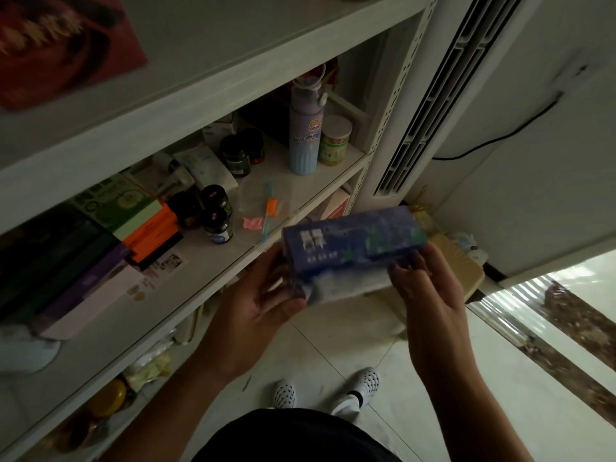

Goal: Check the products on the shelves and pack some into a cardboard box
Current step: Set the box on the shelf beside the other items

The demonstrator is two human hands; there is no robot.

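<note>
Blue box gripped end to end, printed face up, probably for reading the label. Left hand curled round left end, right hand pinching right end. Just off shelf edge, above floor.

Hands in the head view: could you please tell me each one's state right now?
Left hand: holds the left end of the blue box.
Right hand: holds its right end.

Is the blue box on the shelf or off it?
Off it. The blue box is held out in front of the shelf edge, left hand gripping one end, right hand the other.
</note>
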